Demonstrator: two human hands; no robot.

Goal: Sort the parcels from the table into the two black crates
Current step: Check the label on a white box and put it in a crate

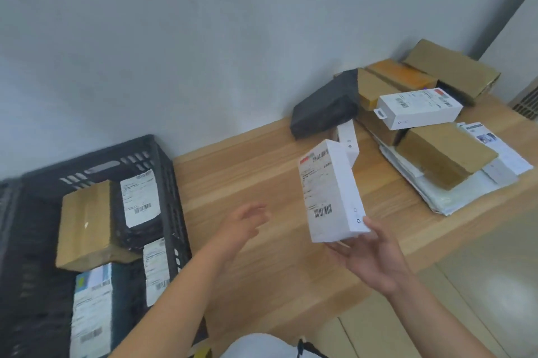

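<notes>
Parcel-sorting room: labelled parcels [419, 108] (mostly boxes); black crate [163, 153].

Beyond our hands we saw a plain pale grey wall [203, 37], evenly lit and bare; beneath our hands stretched a light wooden table [247, 159] with long plank grain, its far edge meeting the wall; below and right of our right hand lay a floor of pale tiles [480, 285]; far to our right stood a slatted vent [527, 105].
</notes>
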